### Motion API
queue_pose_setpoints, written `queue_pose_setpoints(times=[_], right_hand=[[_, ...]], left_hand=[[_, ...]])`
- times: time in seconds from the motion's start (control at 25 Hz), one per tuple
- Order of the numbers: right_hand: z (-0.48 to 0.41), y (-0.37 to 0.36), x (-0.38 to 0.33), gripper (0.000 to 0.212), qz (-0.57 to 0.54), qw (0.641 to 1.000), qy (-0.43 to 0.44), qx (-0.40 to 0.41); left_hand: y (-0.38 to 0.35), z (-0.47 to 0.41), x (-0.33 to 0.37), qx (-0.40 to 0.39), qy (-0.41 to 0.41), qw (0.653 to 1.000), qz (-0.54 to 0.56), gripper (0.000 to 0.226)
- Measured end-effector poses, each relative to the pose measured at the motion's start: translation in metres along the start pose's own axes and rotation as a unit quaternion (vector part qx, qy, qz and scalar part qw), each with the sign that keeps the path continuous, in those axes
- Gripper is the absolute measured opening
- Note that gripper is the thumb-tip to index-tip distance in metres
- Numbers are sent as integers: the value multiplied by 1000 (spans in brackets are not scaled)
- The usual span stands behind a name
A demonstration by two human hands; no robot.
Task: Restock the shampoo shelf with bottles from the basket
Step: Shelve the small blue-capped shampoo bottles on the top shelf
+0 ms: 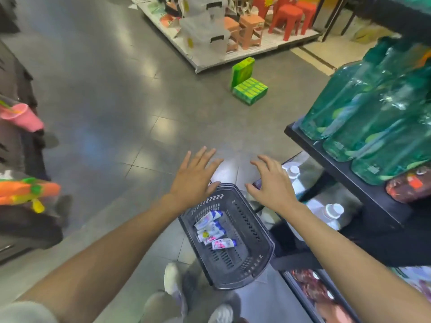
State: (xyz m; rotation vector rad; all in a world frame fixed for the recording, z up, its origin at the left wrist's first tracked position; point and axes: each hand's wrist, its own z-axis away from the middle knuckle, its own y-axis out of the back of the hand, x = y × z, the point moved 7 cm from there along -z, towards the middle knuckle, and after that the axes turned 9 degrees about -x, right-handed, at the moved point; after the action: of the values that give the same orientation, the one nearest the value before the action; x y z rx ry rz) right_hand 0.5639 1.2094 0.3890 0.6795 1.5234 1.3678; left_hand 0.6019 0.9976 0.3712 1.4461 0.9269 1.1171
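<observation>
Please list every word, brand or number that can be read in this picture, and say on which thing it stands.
No text can be read.
Shampoo bottles in the basket: printed labels, too blurred.
Green boxes on the floor: print too small.
Green bottles on the shelf: labels blurred.

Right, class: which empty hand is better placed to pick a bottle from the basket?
Probably the left hand: the bottles lie in the left half of the basket, near that wrist. The right hand hovers by the far right corner.
</observation>
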Motion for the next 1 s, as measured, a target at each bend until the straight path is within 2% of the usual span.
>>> queue_pose_setpoints(times=[0.32, 0.64, 0.8, 1.0], right_hand=[[-20, -197, 81, 69, -4, 998, -28, -63], [-31, -442, 161, 71, 9, 992, -54, -112], [-35, -550, 198, 73, 4, 985, -65, -160], [-36, -642, 239, 80, -23, 958, -130, -255]], left_hand=[[-210, -23, -27, -82, -21, 996, 14, 69], [-449, -25, -65, -137, -56, 989, 13, 67], [-519, -27, -80, -146, -61, 986, 45, 67], [-547, -23, -88, -150, -56, 984, 83, 67]])
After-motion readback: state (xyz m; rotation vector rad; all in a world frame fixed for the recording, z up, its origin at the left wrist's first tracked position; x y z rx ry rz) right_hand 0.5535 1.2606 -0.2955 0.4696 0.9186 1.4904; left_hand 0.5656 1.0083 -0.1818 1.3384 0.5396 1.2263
